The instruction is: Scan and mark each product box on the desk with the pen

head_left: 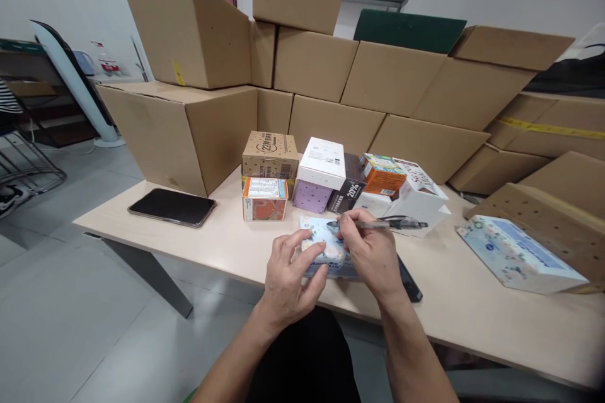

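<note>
A light blue floral tissue pack (326,245) lies near the front edge of the table, partly hidden by both hands. My left hand (293,274) rests on its left part, fingers spread across the top and thumb by the near side. My right hand (373,252) grips a pen (378,224) with a clear barrel and black clip. The pen's tip points left, at the pack's upper surface; whether it touches is hard to tell. Under my right wrist, a dark flat device (410,282) sticks out.
Behind the hands stand small boxes: an orange and white box (265,200), a brown printed box (269,154), a white and purple box (319,170). A black phone (172,206) lies left. Another floral tissue box (520,255) stands right. Stacked cartons (331,119) wall the table's back.
</note>
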Demonstrator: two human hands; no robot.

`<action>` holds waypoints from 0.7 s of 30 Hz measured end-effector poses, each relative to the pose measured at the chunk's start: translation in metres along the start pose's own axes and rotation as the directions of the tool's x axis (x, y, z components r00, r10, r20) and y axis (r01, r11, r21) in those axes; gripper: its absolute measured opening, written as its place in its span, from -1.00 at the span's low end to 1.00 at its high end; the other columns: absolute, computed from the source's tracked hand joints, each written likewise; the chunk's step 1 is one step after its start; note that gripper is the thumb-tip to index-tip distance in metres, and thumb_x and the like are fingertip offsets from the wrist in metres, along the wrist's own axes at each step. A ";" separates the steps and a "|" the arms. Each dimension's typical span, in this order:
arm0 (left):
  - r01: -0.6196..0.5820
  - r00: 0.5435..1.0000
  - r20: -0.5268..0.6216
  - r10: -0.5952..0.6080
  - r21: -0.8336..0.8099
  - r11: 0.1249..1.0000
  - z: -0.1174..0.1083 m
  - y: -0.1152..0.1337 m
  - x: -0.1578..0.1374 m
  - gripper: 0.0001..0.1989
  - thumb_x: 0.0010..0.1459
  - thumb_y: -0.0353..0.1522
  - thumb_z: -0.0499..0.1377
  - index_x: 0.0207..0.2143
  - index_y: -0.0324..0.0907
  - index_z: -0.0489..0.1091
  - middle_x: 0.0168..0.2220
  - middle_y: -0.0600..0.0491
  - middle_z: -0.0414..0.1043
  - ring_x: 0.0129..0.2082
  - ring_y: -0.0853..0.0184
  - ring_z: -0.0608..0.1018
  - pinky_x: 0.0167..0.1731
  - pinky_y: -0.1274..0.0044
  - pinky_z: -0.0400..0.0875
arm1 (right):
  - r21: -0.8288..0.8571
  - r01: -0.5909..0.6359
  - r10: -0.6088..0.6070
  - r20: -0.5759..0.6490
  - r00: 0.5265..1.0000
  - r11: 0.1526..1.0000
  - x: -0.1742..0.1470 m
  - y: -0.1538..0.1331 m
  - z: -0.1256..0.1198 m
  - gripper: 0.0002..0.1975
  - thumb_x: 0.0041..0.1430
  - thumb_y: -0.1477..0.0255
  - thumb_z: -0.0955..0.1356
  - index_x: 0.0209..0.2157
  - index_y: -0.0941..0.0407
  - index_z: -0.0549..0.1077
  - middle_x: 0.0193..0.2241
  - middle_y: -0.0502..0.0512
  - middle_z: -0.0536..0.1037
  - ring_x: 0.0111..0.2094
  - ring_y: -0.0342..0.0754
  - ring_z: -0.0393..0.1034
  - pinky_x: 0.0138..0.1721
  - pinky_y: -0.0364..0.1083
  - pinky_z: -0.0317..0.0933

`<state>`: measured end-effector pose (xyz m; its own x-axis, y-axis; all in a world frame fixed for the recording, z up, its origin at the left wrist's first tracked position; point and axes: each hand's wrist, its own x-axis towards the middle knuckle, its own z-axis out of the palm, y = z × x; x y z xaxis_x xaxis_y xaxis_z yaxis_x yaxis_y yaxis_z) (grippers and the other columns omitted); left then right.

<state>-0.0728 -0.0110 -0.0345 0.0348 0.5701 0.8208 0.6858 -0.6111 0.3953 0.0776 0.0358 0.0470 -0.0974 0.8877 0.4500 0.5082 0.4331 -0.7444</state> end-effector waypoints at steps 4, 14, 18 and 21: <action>0.002 1.000 -0.009 -0.002 -0.014 1.000 0.000 0.000 0.000 -0.62 0.19 -0.44 0.21 0.07 -0.13 0.36 0.13 -0.14 0.28 0.02 0.14 0.37 -0.04 0.33 0.38 | -0.045 -0.004 0.005 0.029 1.000 0.999 0.002 -0.002 0.000 -0.69 0.32 0.19 0.24 -0.43 0.08 0.38 -0.60 -0.11 0.40 -0.55 -0.17 0.27 -0.41 -0.16 0.10; 0.008 1.000 -0.008 -0.009 -0.012 1.000 0.000 0.001 0.000 -0.63 0.20 -0.43 0.21 0.07 -0.12 0.36 0.12 -0.13 0.29 0.02 0.13 0.37 -0.04 0.32 0.38 | -0.079 0.002 0.002 0.052 0.999 0.997 0.004 -0.005 0.000 -0.69 0.31 0.21 0.23 -0.44 0.08 0.37 -0.59 -0.09 0.40 -0.49 -0.14 0.32 -0.36 -0.15 0.09; 0.006 1.000 -0.005 -0.006 -0.012 1.000 -0.001 0.002 0.000 -0.64 0.20 -0.42 0.21 0.06 -0.13 0.36 0.12 -0.13 0.29 0.01 0.14 0.37 -0.04 0.32 0.38 | -0.074 -0.015 0.018 0.043 0.999 0.997 0.003 -0.003 0.001 -0.68 0.32 0.19 0.22 -0.44 0.07 0.36 -0.61 -0.11 0.38 -0.52 -0.15 0.29 -0.38 -0.15 0.09; 0.008 1.000 -0.003 -0.008 -0.011 1.000 -0.001 0.001 0.001 -0.64 0.20 -0.42 0.21 0.06 -0.13 0.36 0.12 -0.13 0.29 0.01 0.14 0.37 -0.05 0.32 0.39 | -0.047 -0.022 0.023 0.024 0.999 0.999 0.001 -0.002 0.000 -0.66 0.32 0.17 0.22 -0.44 0.07 0.36 -0.61 -0.11 0.38 -0.54 -0.16 0.27 -0.39 -0.16 0.10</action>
<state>-0.0723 -0.0120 -0.0332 0.0266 0.5733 0.8189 0.6778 -0.6124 0.4068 0.0764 0.0360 0.0493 -0.1060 0.9009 0.4208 0.5500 0.4057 -0.7300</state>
